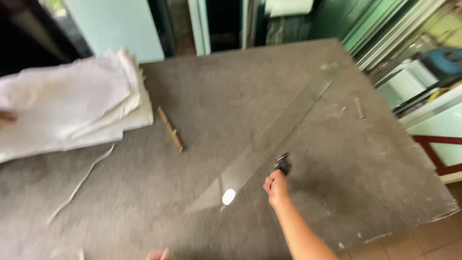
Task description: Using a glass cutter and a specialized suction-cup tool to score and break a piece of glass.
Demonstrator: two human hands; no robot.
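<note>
Right hand (276,187) closed around a small dark tool (283,163), held out over the grey felt-covered surface (365,159) with the tool's head at the near edge of a clear glass strip (269,139). Glass strip lying flat on the surface, running diagonally from near the hand up toward the far right corner, with a bright spot of reflected light near its lower end. Left hand (158,254) barely in view at the bottom edge, only fingertips showing, too little visible to tell whether open or closed. To the left, well apart from the glass, a thin wooden stick (170,129) lying on the surface. Beyond that, a stack of white paper sheets (72,106) at the far left. A pale narrow ribbon (82,183) curling below the stack. Leaning glass panes (385,29) past the far right edge.
</note>
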